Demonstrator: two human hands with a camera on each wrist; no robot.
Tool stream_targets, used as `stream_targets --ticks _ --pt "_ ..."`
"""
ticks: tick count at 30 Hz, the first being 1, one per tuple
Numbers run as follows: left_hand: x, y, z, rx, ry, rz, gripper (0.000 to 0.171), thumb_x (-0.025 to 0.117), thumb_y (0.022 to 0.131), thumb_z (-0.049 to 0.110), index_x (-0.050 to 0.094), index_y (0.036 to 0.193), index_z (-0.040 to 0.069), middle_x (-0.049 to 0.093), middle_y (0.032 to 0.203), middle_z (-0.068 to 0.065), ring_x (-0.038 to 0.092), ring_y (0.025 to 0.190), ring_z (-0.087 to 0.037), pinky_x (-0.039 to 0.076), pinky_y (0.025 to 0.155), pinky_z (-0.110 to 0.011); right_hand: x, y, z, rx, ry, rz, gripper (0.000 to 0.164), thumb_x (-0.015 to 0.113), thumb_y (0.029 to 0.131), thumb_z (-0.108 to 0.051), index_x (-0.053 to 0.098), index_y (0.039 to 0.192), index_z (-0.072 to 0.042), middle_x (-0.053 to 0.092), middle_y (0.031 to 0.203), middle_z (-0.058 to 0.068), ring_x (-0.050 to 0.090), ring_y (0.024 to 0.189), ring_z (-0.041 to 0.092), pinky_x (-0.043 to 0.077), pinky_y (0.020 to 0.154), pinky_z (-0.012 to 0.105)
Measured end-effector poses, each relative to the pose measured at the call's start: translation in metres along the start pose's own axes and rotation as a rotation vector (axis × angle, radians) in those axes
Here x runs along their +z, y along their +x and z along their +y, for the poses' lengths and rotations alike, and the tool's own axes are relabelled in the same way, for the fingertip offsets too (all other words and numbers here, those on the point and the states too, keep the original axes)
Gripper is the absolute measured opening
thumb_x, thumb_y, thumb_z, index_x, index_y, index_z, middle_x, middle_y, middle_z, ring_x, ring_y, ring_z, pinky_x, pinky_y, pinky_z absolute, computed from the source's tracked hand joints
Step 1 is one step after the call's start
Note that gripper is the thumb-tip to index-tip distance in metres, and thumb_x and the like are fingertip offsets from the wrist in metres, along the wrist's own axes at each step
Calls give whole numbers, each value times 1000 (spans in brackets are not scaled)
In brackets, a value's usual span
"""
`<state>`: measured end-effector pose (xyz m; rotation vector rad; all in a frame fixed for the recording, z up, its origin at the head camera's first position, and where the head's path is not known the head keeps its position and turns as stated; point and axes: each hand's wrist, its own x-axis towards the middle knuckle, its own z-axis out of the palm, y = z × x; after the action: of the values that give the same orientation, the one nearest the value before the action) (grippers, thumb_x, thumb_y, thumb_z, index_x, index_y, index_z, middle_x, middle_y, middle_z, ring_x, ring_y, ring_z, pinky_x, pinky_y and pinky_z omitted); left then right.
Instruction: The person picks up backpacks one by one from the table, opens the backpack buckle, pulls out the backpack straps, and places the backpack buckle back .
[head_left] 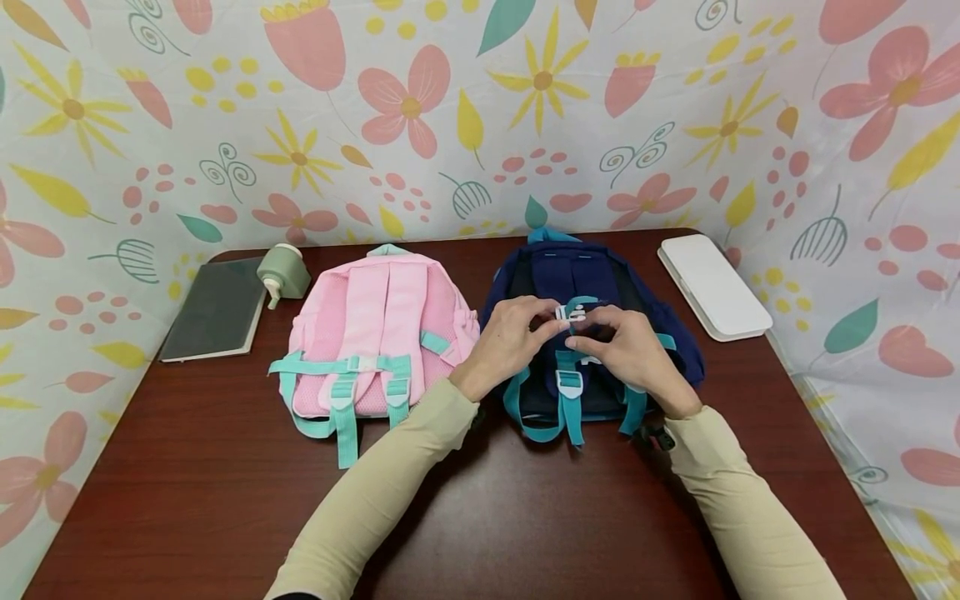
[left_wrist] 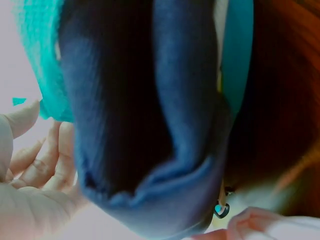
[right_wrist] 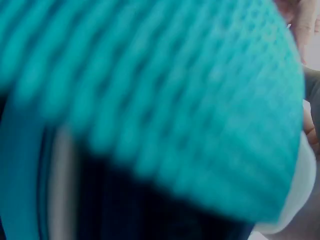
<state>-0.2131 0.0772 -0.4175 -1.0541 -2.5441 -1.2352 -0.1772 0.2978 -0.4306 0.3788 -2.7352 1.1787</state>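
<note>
A navy backpack [head_left: 540, 279] with teal straps lies on the table, its shoulder straps facing up. Above its middle, my left hand [head_left: 506, 337] pinches a white plastic buckle [head_left: 572, 313] between thumb and fingers. From the other side my right hand [head_left: 633, 350] grips the buckle's right part, fingertips close to those of the left. Whether the two halves are joined is too small to tell. A navy fabric fold [left_wrist: 120, 100] fills much of the left wrist view. Blurred teal webbing [right_wrist: 175, 100] covers most of the right wrist view.
To the left lies a pink backpack [head_left: 386, 308] with mint straps. A green pump bottle [head_left: 285, 273] and a dark notebook [head_left: 217, 308] are farther left. At the back right sits a white case [head_left: 716, 287]. A flowered cloth [head_left: 408, 108] hangs behind the brown table [head_left: 480, 533].
</note>
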Motion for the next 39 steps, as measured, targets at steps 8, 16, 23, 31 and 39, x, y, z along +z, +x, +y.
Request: stream_targets --ticks 8,16,23,31,39 --pt "-3 1 0 23 -1 10 21 73 106 20 80 119 5 81 109 -11 72 91 -21 54 79 -23 2 1 -8 27 65 9 26 83 98 -16 78 120 -2 77 112 20 64 86 19 50 66 23" --pt "-7 3 -2 15 5 21 21 73 105 20 80 118 5 81 109 -11 72 93 -22 55 81 -25 7 4 -8 -25 26 47 19 85 96 -12 82 111 -2 78 107 17 67 88 22 50 70 21" --pt "-10 2 -5 5 -2 26 22 72 107 20 80 118 3 81 108 -12 72 91 -22 56 80 -25 8 7 -7 7 -20 3 29 86 96 -16 79 119 -2 78 117 18 71 98 31 53 75 26" --pt "-9 0 -7 -1 -2 27 25 72 106 20 79 121 2 82 110 -14 74 95 -25 59 81 -28 16 10 -11 -46 -9 34 18 83 97 -14 78 110 -1 75 102 18 61 70 19 47 66 24" --pt "-10 1 -10 -31 3 26 27 71 107 19 78 125 1 81 111 -14 74 95 -25 60 82 -30 17 12 -14 -41 -71 41 25 84 96 -12 82 117 1 80 108 20 69 98 36 50 80 37"
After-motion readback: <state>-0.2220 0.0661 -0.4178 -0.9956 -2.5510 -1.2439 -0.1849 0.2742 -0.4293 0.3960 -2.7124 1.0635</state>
